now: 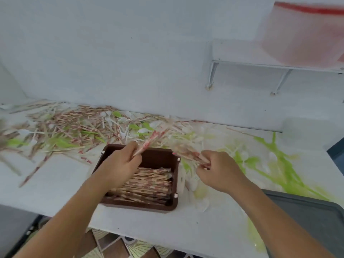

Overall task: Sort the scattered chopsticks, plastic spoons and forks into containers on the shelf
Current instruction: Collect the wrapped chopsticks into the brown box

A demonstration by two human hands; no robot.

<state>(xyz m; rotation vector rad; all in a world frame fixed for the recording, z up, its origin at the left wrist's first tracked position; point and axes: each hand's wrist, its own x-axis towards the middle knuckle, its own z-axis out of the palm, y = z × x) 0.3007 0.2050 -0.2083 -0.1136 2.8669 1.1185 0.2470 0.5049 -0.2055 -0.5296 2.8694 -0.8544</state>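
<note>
A dark grey tray [312,218] sits at the lower right. Patterned brown-and-cream floor tiles [113,243] show below, and a pale wall [130,53] rises behind. The dark blue shape [337,151] at the right edge is possibly a door.

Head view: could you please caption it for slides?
Left hand and right hand hold wrapped chopsticks at a brown bin.

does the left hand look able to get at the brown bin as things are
Probably yes: the left hand, gripping wrapped chopsticks, hangs right over the open brown bin, with nothing between.
</note>
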